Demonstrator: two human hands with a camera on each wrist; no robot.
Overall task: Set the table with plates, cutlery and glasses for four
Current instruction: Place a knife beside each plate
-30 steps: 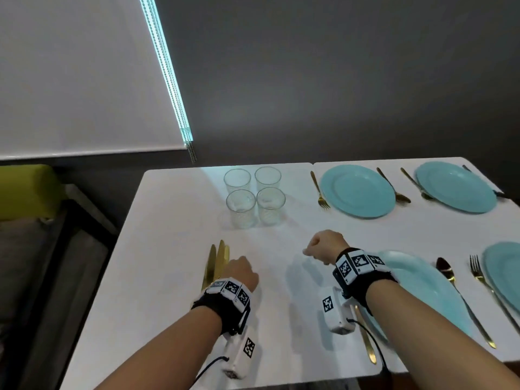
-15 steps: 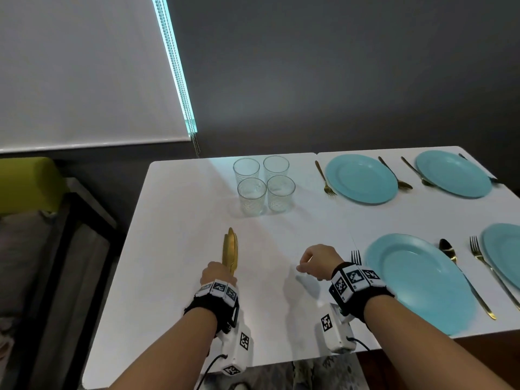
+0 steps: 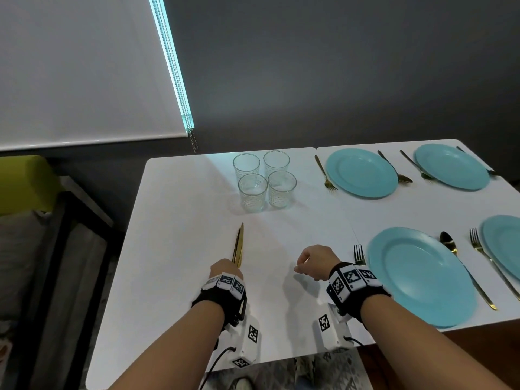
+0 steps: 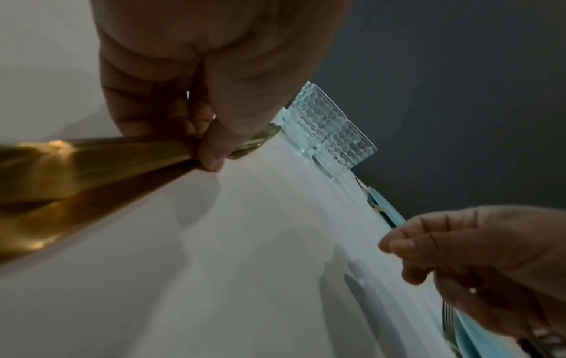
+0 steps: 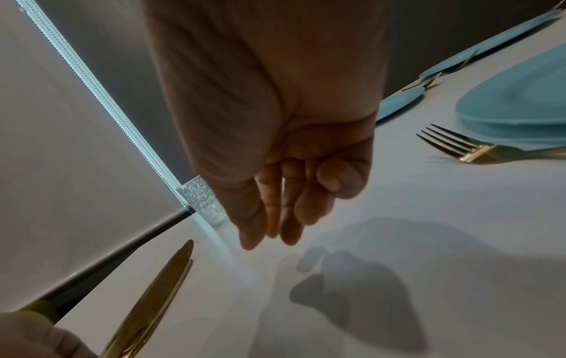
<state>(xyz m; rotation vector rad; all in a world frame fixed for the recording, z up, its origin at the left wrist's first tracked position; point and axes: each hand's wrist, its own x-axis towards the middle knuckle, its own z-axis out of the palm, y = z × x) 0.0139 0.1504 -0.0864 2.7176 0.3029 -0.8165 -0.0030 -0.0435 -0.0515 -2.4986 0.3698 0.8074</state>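
Note:
My left hand (image 3: 225,270) grips the handles of a bundle of gold knives (image 3: 238,244) near the table's left front; the blades point away from me, toward the glasses. In the left wrist view the thumb and fingers of the left hand (image 4: 208,150) pinch the knives (image 4: 92,164). My right hand (image 3: 315,261) hovers just left of a gold fork (image 3: 358,254), fingers loosely curled and holding nothing (image 5: 291,218). Several clear glasses (image 3: 264,181) stand clustered at the back. Several blue plates sit to the right, the nearest plate (image 3: 422,277) flanked by that fork and a spoon (image 3: 448,244).
The white table (image 3: 183,220) ends at a dark gap on the left, with a green seat (image 3: 22,181) beyond. Far plates (image 3: 361,173) (image 3: 451,167) have forks and spoons beside them. Another plate (image 3: 503,246) with a fork (image 3: 478,246) lies at the right edge.
The knives lay flat on the table under my left hand; now that hand grips them as one bundle, nearer to me. My right hand has drawn back toward me.

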